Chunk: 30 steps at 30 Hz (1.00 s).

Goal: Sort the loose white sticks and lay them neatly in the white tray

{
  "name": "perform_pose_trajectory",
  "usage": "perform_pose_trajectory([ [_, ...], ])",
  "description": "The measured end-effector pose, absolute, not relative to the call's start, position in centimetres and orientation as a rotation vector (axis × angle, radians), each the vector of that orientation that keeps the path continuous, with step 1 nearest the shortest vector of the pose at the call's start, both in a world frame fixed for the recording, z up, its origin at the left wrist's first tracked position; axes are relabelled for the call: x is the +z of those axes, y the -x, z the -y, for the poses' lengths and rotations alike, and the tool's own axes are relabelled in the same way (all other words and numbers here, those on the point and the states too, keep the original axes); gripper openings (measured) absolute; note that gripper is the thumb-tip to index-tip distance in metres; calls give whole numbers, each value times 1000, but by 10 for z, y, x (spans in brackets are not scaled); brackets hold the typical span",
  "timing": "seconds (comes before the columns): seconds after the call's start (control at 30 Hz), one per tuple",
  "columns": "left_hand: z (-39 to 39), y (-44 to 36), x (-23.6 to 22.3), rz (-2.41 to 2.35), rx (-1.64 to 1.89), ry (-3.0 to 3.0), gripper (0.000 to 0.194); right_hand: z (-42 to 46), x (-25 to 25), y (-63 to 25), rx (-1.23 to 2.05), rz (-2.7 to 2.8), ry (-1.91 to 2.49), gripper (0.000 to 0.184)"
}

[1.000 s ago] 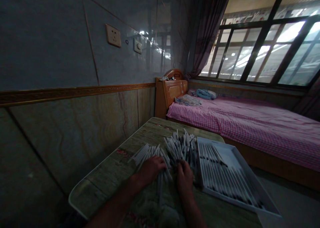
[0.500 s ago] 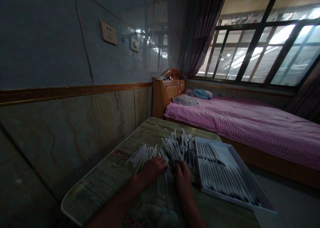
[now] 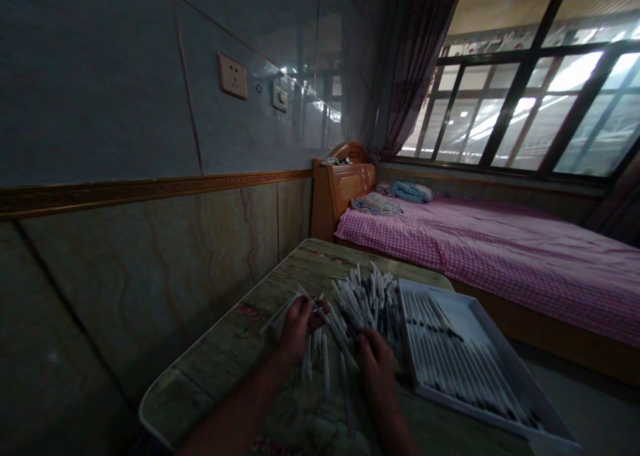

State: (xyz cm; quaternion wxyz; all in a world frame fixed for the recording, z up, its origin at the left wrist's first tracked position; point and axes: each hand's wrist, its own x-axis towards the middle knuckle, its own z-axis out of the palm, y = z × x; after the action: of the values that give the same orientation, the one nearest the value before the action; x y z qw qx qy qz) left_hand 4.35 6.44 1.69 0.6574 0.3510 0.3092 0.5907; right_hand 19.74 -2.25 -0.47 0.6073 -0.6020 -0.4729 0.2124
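Note:
Slim white pen-like sticks (image 3: 361, 296) lie heaped on the table, some with dark parts showing. My left hand (image 3: 297, 326) is left of the heap, thumb and fingers closed around a thin white stick (image 3: 315, 303); whether more are in the grip is hard to see. At the heap's near edge my right hand (image 3: 375, 356) has its fingers pinched together, and what lies between them is hidden. Loose white sticks (image 3: 326, 366) are spread on the table between my hands. Right of my right hand, a white tray (image 3: 493, 416) holds rows of similar sticks with black ends.
The table (image 3: 225, 376) has a stone-like top and a pale rounded edge. Beyond it stands a bed (image 3: 490, 236) with a pink checked cover and wooden headboard (image 3: 345, 183). A tiled wall (image 3: 210, 243) runs along the left.
My left hand has lifted and turned, with a stick now showing in its fingers. The group of sticks it covered on the left is thinner and rearranged. The view has shifted slightly.

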Motion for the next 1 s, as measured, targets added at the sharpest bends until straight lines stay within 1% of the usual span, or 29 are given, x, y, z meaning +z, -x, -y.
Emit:
perform_pose_trajectory([
  [0.07, -66, -41, 17, -665, 1341, -701, 36, 24, -4, -196, 492, 1122, 1393, 30],
  [0.17, -67, -39, 19, -645, 1336, -634, 31, 27, -2, -194, 493, 1152, 1397, 28],
  [0.3, -67, -39, 19, -678, 1335, -684, 30, 28, -2, -193, 503, 1190, 1426, 26],
  [0.4, -67, -38, 16, -784, 1405, -969, 27, 28, -5, -195, 484, 1130, 1426, 29],
  [0.5, -66, -34, 14, -986, 1507, -1478, 21, 26, -8, -198, 442, 1045, 1418, 33],
  [0.6, -64, -26, 18, -1138, 1484, -1970, 19, 25, -11, -200, 393, 995, 1416, 33],
  [0.67, -63, -21, 24, -1189, 1446, -2194, 20, 25, -11, -201, 387, 989, 1410, 33],
  [0.87, -61, -12, 36, -1314, 1254, -2517, 18, 25, -11, -202, 405, 1000, 1420, 31],
  [1.0, -62, -12, 32, -1280, 1238, -2581, 19, 25, -11, -202, 411, 998, 1416, 31],
])
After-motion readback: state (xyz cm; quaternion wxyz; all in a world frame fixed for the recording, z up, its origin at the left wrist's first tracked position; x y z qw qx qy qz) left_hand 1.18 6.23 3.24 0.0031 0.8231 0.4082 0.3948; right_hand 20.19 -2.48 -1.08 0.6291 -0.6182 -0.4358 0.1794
